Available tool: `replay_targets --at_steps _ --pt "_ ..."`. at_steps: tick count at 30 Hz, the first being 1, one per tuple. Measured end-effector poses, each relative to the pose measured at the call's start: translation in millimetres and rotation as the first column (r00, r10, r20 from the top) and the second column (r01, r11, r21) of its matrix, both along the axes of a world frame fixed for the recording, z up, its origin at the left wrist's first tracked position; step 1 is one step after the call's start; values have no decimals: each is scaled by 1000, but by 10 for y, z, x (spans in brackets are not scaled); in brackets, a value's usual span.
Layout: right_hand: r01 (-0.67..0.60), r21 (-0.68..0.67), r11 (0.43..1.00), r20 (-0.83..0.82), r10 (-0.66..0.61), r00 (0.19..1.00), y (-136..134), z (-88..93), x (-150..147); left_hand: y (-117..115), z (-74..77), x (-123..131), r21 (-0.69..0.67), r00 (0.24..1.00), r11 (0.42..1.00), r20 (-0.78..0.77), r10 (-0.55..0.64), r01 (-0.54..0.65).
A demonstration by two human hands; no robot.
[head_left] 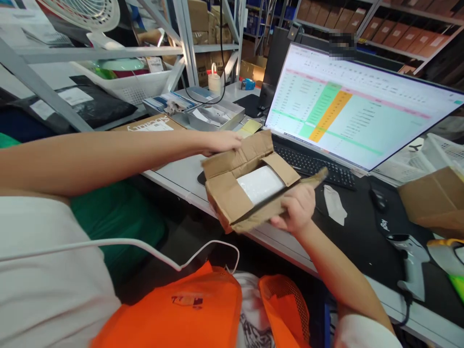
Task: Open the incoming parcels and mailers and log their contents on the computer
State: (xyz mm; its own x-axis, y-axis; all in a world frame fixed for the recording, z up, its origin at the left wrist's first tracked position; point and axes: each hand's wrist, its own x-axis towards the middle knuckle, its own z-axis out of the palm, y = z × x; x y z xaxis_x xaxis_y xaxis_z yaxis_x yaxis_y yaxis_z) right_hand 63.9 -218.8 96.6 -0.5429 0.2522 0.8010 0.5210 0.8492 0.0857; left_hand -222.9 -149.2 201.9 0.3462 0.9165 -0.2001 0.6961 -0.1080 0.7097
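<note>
A small brown cardboard box (223, 193) is held tilted over the desk's front edge, its flaps spread apart. Inside it lies a white, flat-topped item (261, 184), partly covered by the inner flaps. My left hand (224, 141) grips the far-left flap, with the fingertips curled over its edge. On the near right side, my right hand (297, 205) pinches the other long flap between thumb and fingers. A black keyboard (315, 164) sits just beyond the box, in part hidden by it.
A monitor (348, 111) showing a spreadsheet stands behind the keyboard. To the right are a mouse (379, 199), a barcode scanner (411, 266), a tape roll (447, 253) and another carton (433, 200). A paper scrap (335, 205) rests on the mat. A white cable (145, 245) crosses before my body.
</note>
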Motion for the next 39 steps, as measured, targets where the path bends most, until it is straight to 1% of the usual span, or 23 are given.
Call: replay_targets --at_steps 2,4,5,7,9,11,12,14,16,17,19,21,23,25,26,28,29,30,32,34,35,37,39 --pt "-110 36 993 19 110 994 -97 -190 162 103 -127 -245 -208 993 978 115 7 18" --pt "-186 4 983 76 185 980 -200 -339 255 196 -241 -354 -285 997 958 75 4 17" --pt "-197 -22 980 101 198 975 -251 -376 276 221 -276 -351 -266 1000 964 -6 -15 13" --pt "-172 -74 982 124 180 976 -343 -349 277 181 -268 -257 -78 965 996 -255 -66 47" --pt "-151 -146 978 131 170 977 -401 -182 244 -11 -152 -111 207 881 967 -472 -32 146" --pt "-139 -248 959 151 180 972 -389 81 194 -333 1 22 400 851 881 -526 -7 254" --pt "-108 -295 949 163 161 973 -344 225 165 -518 56 74 434 850 842 -524 -54 321" --pt "41 -344 938 202 31 979 -176 484 96 -867 62 148 422 817 759 -522 -243 496" --pt "267 -358 895 271 -174 947 63 664 15 -1120 -88 174 426 797 702 -491 -350 571" --pt "367 -377 850 331 -247 911 185 721 -26 -1202 -208 163 448 815 704 -469 -340 552" --pt "505 -440 742 477 -283 832 389 789 -81 -1307 -479 76 511 876 741 -433 -215 435" --pt "556 -510 656 543 -256 800 516 827 -43 -1399 -718 -100 560 909 776 -416 -41 291" --pt "488 -610 625 458 -224 860 592 852 128 -1540 -862 -324 583 911 786 -408 62 207" --pt "289 -774 563 238 -164 957 663 851 408 -1721 -885 -523 572 922 788 -386 13 228" --pt "150 -865 479 97 -135 986 703 832 560 -1805 -849 -588 560 934 790 -355 -43 250" --pt "-133 -966 223 -170 -154 973 780 751 816 -1904 -699 -613 543 956 805 -279 -93 237" --pt "-250 -964 93 -264 -197 944 806 689 898 -1904 -594 -568 536 962 820 -265 -59 198" --pt "-340 -940 -8 -329 -241 913 816 618 942 -1868 -479 -488 527 958 836 -286 2 155" --pt "-446 -887 -121 -399 -289 870 780 469 925 -1705 -251 -252 492 902 861 -420 106 128" --pt "-504 -848 -162 -449 -282 848 676 341 823 -1477 -64 18 388 810 898 -583 65 207" --pt "-528 -835 -155 -477 -273 835 610 294 766 -1366 4 143 306 767 918 -642 3 252" --pt "-560 -824 -92 -523 -260 812 478 233 680 -1191 84 337 138 704 941 -699 -127 307" --pt "-553 -833 -5 -532 -261 805 380 208 648 -1101 92 440 50 676 950 -715 -182 309"
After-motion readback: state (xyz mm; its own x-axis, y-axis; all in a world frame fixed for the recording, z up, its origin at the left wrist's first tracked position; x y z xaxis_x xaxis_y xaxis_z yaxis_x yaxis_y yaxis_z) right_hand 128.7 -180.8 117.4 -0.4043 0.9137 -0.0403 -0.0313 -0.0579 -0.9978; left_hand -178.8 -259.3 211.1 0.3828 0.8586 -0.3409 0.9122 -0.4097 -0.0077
